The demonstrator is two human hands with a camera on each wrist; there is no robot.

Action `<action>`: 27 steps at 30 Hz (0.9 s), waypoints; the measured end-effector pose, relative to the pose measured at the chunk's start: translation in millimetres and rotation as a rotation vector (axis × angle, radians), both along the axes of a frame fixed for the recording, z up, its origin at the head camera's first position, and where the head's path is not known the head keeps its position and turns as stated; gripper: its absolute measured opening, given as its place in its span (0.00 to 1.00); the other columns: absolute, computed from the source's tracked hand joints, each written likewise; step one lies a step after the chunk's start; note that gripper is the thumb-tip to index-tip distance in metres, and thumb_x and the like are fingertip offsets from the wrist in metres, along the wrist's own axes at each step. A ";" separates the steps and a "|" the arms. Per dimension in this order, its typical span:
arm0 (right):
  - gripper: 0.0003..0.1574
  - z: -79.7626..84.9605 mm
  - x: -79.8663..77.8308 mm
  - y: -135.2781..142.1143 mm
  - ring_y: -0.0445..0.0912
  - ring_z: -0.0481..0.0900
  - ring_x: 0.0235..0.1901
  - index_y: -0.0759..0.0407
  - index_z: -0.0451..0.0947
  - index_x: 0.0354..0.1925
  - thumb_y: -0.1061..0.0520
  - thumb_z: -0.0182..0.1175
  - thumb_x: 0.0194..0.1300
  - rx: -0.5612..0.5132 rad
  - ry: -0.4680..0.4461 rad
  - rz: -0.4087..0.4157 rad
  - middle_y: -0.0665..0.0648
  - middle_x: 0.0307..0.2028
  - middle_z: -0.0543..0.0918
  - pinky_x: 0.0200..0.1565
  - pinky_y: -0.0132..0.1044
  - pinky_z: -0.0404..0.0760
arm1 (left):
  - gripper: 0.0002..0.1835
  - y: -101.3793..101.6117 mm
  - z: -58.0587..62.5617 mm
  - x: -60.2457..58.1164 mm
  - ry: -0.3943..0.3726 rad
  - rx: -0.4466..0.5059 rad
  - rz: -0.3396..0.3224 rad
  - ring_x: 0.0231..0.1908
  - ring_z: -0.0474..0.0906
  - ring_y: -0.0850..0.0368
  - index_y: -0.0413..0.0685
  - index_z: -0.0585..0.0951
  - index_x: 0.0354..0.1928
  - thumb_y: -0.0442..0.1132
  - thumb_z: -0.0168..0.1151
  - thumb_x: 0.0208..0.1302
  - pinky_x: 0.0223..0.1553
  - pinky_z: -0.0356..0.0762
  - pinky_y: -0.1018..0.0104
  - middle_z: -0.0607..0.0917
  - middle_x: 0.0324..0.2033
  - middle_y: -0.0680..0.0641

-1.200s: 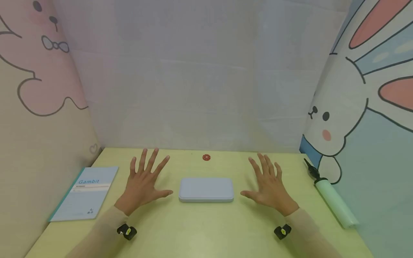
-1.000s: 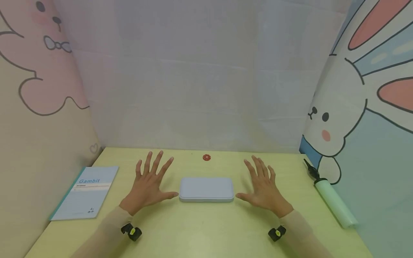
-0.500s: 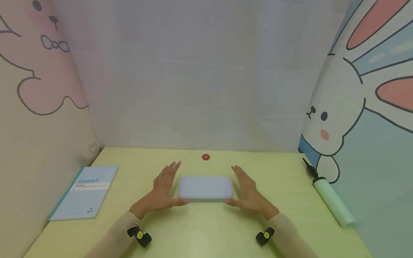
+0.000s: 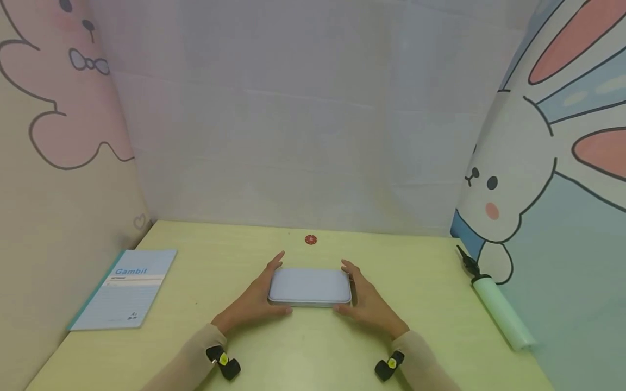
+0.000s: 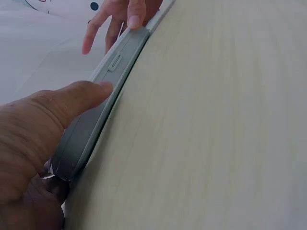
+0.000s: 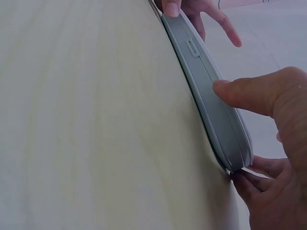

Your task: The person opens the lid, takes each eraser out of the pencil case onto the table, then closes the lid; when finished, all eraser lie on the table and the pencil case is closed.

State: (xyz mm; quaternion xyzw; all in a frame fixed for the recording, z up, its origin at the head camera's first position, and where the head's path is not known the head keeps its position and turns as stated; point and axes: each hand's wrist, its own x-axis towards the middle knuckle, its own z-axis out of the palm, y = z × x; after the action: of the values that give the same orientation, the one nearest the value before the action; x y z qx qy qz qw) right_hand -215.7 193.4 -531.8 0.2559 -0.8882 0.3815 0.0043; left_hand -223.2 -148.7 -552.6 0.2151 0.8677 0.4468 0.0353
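Observation:
A flat, pale grey rectangular case with rounded corners lies crosswise in the middle of the table. A small latch shows on its front side in both wrist views. My left hand grips the left end, thumb on the front side and fingers round the corner. At the opposite end my right hand holds it likewise, its thumb pressed on the front and its fingertips at the end's lower edge. Whether the case is raised off the table at all, I cannot tell.
A blue-and-white notebook marked "Gambit" lies on the left of the yellow table. Behind the case is a red poker chip. A pale green hand pump with a black nozzle lies at the right edge. Printed cloth walls enclose the table.
Both hands have come inward from either side, their spread fingers drawing together, and have taken hold of the case's ends. The case stays in about the same place.

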 end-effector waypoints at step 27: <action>0.64 -23.5 9.0 -27.7 0.57 0.81 0.69 0.55 0.60 0.77 0.47 0.85 0.51 -0.062 0.118 -0.256 0.65 0.71 0.78 0.68 0.59 0.80 | 0.72 38.6 -5.0 16.4 0.191 0.030 0.276 0.63 0.81 0.44 0.57 0.52 0.86 0.50 0.90 0.43 0.63 0.80 0.42 0.78 0.67 0.38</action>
State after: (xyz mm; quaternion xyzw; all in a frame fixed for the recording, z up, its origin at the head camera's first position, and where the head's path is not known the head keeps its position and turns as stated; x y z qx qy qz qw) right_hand -206.7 165.7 -555.4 0.1621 -0.8995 0.3895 0.1132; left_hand -206.9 -110.1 -557.5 0.1360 0.8816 0.4380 -0.1120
